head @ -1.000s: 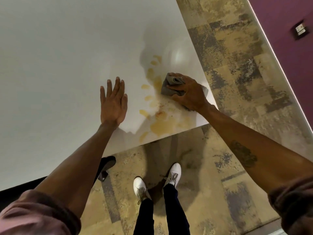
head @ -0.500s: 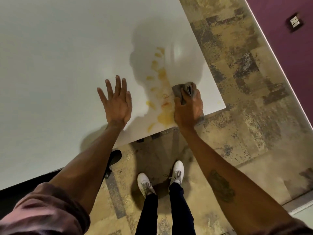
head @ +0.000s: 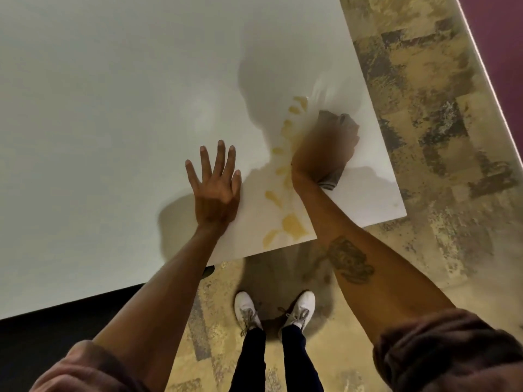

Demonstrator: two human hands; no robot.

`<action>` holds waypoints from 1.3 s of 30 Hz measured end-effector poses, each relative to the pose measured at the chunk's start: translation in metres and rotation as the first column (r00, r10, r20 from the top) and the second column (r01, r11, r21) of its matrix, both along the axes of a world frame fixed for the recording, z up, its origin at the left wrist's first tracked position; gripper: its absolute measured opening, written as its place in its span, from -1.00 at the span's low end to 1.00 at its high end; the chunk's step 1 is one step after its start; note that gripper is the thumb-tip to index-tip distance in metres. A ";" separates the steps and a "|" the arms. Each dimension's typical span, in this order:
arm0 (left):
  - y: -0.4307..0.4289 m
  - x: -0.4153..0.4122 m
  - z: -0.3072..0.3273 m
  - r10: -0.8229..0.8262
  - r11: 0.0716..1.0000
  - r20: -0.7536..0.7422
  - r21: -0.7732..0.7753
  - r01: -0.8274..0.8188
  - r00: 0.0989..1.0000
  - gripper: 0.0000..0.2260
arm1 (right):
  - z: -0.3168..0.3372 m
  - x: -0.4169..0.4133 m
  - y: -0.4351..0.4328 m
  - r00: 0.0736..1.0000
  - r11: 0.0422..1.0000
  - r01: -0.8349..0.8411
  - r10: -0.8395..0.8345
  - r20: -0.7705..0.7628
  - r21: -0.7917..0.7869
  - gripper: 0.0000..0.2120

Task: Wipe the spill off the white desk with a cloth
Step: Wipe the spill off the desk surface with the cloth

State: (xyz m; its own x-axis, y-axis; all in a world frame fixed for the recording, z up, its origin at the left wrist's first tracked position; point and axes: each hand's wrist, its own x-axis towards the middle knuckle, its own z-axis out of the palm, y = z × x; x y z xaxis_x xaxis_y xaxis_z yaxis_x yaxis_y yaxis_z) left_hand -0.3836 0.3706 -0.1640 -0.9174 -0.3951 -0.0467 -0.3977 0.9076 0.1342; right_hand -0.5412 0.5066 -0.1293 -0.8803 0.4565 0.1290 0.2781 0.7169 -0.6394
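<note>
A yellow-orange spill runs in streaks and blots up the near right corner of the white desk. My right hand, blurred by motion, presses a grey cloth onto the desk along the spill's right side. Folds of the cloth stick out past the fingers and below the palm. My left hand lies flat on the desk left of the spill, fingers spread, holding nothing.
The desk's front edge and right corner are close to the cloth. Below lie mottled tan carpet, my white shoes and a dark chair base. A purple wall runs at the right.
My right hand has pushed the cloth away from the front edge, up along the spill toward its far end. The blots nearest the edge now show. My left hand stays flat.
</note>
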 end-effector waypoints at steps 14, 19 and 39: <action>0.001 -0.005 0.010 0.026 0.999 0.054 0.036 -0.028 0.998 -0.51 | -0.014 -0.101 -0.017 0.914 0.912 -0.402 0.406 0.025 -0.085 -0.56; -0.001 -0.005 0.007 0.020 0.999 0.013 0.033 -0.020 1.000 -0.54 | 0.003 -0.098 -0.009 0.745 0.748 -0.658 0.664 0.064 -0.087 -0.70; -0.001 0.000 0.004 0.005 0.994 0.018 0.107 -0.006 1.000 -0.51 | 0.005 0.017 0.035 0.224 0.251 -0.952 0.962 0.158 -0.175 -0.63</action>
State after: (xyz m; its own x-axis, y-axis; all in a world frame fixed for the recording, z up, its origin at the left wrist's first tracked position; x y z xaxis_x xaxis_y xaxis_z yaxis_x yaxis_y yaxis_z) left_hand -0.3838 0.3699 -0.1598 -0.9139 -0.3920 -0.1052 -0.4058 0.8863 0.2231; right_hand -0.5245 0.5413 -0.1239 -0.6589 -0.7464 -0.0935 -0.4873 0.5182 -0.7029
